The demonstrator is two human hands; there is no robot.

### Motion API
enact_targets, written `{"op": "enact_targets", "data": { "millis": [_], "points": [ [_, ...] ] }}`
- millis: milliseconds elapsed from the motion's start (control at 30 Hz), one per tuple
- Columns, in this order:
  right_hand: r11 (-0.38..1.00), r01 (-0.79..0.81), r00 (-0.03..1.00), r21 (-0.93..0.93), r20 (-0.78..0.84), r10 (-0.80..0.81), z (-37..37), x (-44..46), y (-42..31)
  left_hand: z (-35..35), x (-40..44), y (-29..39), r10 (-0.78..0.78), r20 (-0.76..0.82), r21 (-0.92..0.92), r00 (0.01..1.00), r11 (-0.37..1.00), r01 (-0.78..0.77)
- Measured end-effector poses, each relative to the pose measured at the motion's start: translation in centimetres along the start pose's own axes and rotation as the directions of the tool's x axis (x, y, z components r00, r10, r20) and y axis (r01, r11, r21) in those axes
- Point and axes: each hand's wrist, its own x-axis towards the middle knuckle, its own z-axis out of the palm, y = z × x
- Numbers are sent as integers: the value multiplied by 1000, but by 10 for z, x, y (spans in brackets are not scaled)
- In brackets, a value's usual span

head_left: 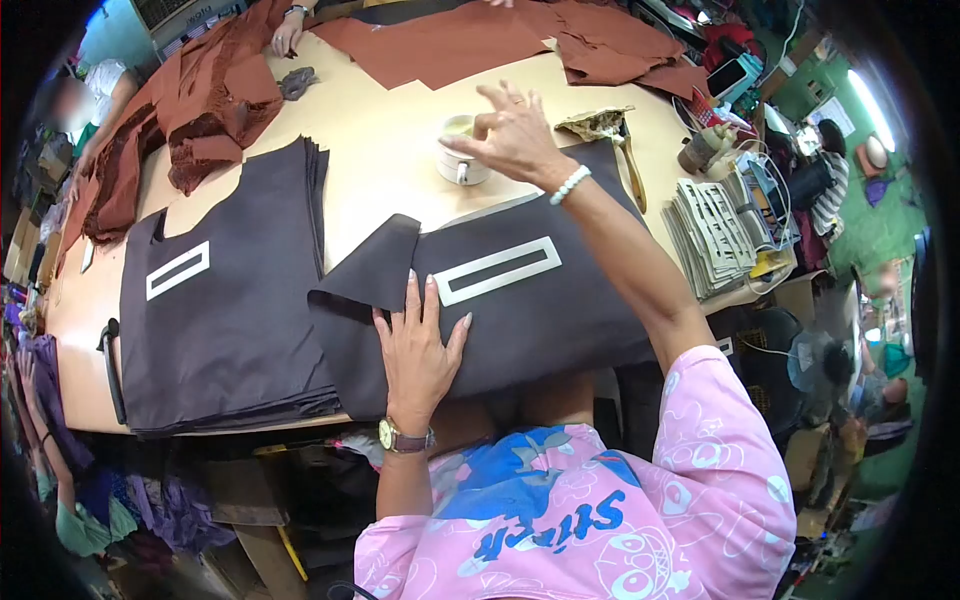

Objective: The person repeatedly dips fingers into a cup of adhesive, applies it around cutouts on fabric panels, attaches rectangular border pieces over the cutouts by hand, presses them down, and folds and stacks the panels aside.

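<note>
L hand, open flat, on dk grey-brown cloth panel nr white rect. hollow frame; R hand half-curled at round white cup, grip unclear; poss. spill if knocked.

"Stitch" stands in blue letters on the pink shirt, below the left hand and right hand.

Cloth stack and folded cloth: dark purplish-grey. Slotted frame: plain white. Cup: white. Desk: pale beige. Far-side cloth: rust brown. Bracelet: pale mint. Watch strap: brown. Shirt: pink, white line drawings, blue lettering.
</note>
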Motion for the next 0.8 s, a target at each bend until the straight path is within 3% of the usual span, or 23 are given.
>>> {"op": "enact_targets", "data": {
  "millis": [67,300,400,533,633,733,800],
  "points": [
    [1000,8,991,21,-136,-5,-3,-14,9,4,-1,6,3,-14,-7,1000,1000,-3],
    [995,55,992,-81,-113,-64,15,-41,8,1,0,-6,21,-30,22,999,1000,-20],
    [999,50,998,9,35,-51,10,-67,7,2,-1,-5,14,-2,50,1000,999,-14],
    [969,-53,999,240,20,50,9,-121,15,2,-3,-4,33,-10,70,999,997,-32],
    [851,-178,984,495,94,152,22,-162,19,3,-1,-5,47,-25,80,999,996,-45],
    [779,-235,970,582,93,223,35,-185,15,3,-2,-4,40,-5,78,999,996,-39],
    [828,-286,958,482,144,247,36,-192,6,2,-1,-3,33,6,74,999,997,-33]
  ]
}}
